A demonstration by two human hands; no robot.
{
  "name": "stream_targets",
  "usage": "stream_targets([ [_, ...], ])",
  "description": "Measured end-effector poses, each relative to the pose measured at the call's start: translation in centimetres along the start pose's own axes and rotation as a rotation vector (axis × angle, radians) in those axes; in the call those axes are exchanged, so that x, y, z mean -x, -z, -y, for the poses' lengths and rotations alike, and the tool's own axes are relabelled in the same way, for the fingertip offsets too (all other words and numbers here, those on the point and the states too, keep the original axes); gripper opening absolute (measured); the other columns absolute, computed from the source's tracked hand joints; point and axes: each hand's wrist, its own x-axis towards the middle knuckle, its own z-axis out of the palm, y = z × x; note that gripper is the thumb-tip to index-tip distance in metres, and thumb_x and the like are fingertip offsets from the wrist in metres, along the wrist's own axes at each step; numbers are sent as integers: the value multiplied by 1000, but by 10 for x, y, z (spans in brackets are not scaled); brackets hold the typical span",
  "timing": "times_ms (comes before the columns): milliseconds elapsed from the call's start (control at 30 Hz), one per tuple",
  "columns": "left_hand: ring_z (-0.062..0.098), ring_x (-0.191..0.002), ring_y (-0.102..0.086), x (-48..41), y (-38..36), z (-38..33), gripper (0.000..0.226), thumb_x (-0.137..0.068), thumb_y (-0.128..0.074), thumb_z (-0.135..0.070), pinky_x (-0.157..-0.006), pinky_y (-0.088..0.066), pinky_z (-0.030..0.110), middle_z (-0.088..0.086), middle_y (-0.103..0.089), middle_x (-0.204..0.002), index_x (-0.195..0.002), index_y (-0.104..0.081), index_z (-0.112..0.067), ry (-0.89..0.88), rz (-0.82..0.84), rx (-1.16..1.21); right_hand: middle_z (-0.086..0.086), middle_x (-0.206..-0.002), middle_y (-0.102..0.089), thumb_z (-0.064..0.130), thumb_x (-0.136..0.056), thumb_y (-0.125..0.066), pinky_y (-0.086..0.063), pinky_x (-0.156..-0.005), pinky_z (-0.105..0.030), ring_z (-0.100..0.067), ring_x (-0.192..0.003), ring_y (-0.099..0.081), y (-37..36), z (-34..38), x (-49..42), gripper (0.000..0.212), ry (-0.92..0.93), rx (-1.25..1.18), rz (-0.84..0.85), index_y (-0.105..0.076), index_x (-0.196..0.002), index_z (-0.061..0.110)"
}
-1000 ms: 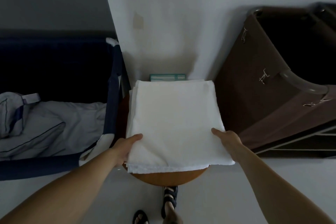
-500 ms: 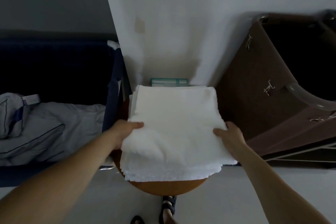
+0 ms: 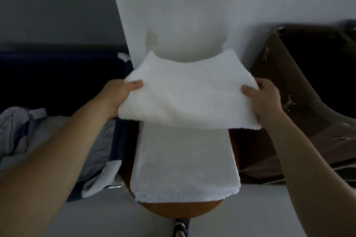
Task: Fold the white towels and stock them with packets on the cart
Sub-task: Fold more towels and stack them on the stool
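Gripping with thumb on top, the left hand (image 3: 117,98) is holding the left edge of the folded towel (image 3: 190,94), which is hanging crosswise above the stack (image 3: 185,165) on the round table (image 3: 183,209). The right hand (image 3: 264,102) is pinching the right edge likewise, lying nearer the brown cart (image 3: 300,86). Fingers beneath the cloth are hidden; the cart's interior is reading too dark to make out.

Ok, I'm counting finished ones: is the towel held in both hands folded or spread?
Folded: the held towel is a compact, thick rectangle, gripped at its sides by the left hand and right hand above the stack.
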Motion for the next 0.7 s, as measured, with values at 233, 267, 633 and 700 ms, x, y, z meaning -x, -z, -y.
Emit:
stream_targets([
  [233,13,-80,-59,3,-19,202,36,-93,-66,-34,-62,-46,24,4,-65,-107,-119,-60,-10,202,-62,-273,-14,-123,-61,28,-93,-62,-41,-81,-34,-30,-97,-56,-30,-159,57,50,-310,372,150,-45,-138,12],
  [267,16,-83,-58,3,-22,222,36,-96,-62,-36,-64,-46,25,7,-64,-113,-121,-57,-10,232,-74,-333,-16,-126,-60,31,-95,-59,-43,-83,-36,-34,-101,-57,-32,-174,62,52,-360,420,168,-42,-140,11],
  [633,29,-94,-55,-2,-25,217,40,-103,-45,-39,-76,-42,34,13,-59,-110,-116,-50,-2,85,-249,-550,-12,-103,-58,34,-97,-51,-44,-80,-39,-33,-92,-54,-26,-143,41,34,-260,614,188,-50,-119,8],
  [700,26,-88,-52,2,-21,212,37,-103,-45,-39,-75,-41,34,11,-56,-103,-112,-50,-3,54,-272,-566,-9,-100,-56,33,-96,-52,-42,-78,-38,-33,-91,-54,-22,-140,43,32,-236,603,174,-50,-118,10],
])
